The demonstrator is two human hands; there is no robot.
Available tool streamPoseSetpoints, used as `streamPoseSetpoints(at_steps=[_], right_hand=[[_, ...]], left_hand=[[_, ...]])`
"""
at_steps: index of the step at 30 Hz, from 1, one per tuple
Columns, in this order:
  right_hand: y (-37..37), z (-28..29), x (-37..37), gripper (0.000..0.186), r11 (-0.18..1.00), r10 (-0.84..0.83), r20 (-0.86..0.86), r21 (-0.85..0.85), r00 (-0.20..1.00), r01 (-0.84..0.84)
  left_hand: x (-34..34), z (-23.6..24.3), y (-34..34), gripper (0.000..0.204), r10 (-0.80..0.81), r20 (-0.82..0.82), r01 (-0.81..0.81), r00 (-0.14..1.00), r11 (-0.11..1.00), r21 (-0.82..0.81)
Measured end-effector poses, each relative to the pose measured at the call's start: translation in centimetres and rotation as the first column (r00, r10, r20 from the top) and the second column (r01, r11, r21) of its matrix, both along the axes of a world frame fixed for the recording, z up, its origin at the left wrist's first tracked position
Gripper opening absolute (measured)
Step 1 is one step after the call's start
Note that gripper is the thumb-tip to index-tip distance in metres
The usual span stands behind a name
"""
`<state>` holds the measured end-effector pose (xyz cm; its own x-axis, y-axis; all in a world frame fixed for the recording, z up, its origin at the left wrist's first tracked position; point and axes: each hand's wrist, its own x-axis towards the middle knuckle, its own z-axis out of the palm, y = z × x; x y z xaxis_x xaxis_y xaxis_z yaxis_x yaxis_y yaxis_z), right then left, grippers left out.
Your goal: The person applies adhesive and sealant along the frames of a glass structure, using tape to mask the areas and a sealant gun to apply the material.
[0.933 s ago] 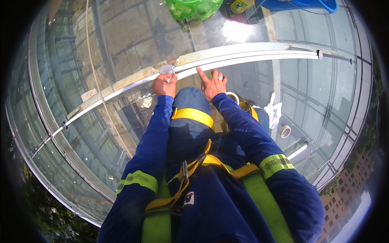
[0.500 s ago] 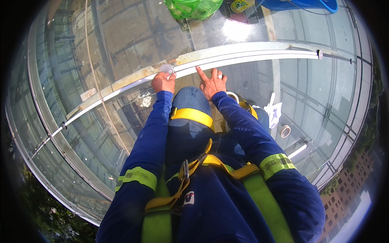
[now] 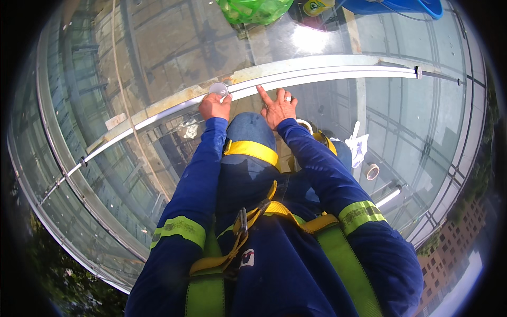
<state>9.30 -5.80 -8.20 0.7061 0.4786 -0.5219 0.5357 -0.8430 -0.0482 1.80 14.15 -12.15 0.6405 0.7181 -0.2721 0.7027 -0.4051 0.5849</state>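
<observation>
My left hand [image 3: 215,107] is closed around a small roll of tape [image 3: 218,89], its pale round side showing. The roll rests at a long seam between glass panels, where white tape strips [image 3: 327,74] run off to the right. Beside it, my right hand [image 3: 279,109] has its fingers apart, with the index finger stretched onto the near white strip. A ring sits on one finger of that hand. My bent knee [image 3: 248,129], strapped with a yellow harness band, is just below both hands.
A green plastic bag [image 3: 253,9], a yellow container [image 3: 317,6] and a blue bucket [image 3: 393,6] stand beyond the seam. Right of my legs lie another tape roll [image 3: 372,171] and a white cloth [image 3: 358,148]. A rope [image 3: 122,90] crosses the glass at left.
</observation>
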Motion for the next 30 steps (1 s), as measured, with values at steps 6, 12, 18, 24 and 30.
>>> streamPoseSetpoints(at_steps=[6,12,18,24,30], right_hand=[[-0.2,-0.3,-0.1,0.080,1.000,0.007,0.016,-0.006,1.000,-0.007],[-0.1,-0.3,-0.1,0.080,1.000,0.018,0.017,-0.013,1.000,-0.018],[0.0,-0.3,0.0,0.080,1.000,0.021,0.009,-0.015,1.000,-0.021],[-0.1,-0.4,0.1,0.080,1.000,0.022,0.015,-0.013,1.000,-0.021],[0.1,-0.2,0.2,0.080,0.999,0.020,-0.004,-0.029,1.000,-0.021]], left_hand=[[0.9,0.6,-0.5,0.052,-0.029,-0.014,0.030,0.999,0.993,0.111],[0.7,0.2,-0.4,0.052,-0.039,-0.014,0.041,0.999,0.985,0.168],[0.7,-0.5,-0.5,0.049,-0.084,-0.021,0.086,0.996,0.975,0.207],[1.1,-0.3,-1.0,0.046,-0.054,-0.074,0.065,0.996,0.986,0.156],[1.2,-0.2,-1.0,0.046,-0.058,-0.088,0.073,0.994,0.982,0.177]])
